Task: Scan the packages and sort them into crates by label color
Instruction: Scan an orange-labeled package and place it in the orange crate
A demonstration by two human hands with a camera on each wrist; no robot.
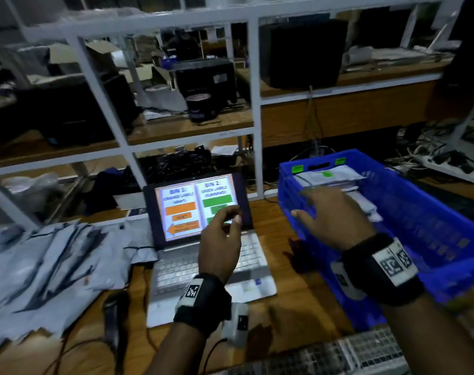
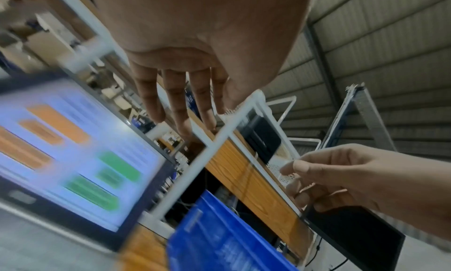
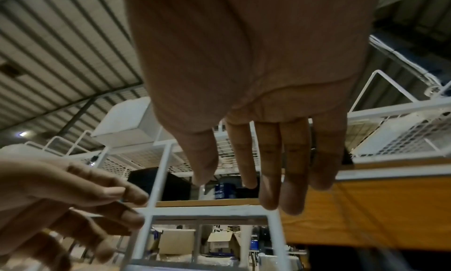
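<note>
Two bare hands hover empty over the wooden table (image 1: 281,234): the left hand (image 1: 219,247), fingers loosely curled, before the laptop screen (image 1: 195,207); the right hand (image 1: 335,220), fingers spread, over the blue plastic crate (image 1: 419,212) holding green-labelled packages (image 1: 330,177). Grey mailer packages (image 1: 46,266) lie piled at left.

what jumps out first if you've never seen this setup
The lit laptop screen at the middle of the desk stands out most, showing an orange panel for bin 1 and a green one for bin 2. Just right of it sits a bright blue crate holding packages, one with a green label, and the open right hand hovers over it. A heap of grey mailers covers the desk's left side, while the left hand hangs empty before the screen.
</note>
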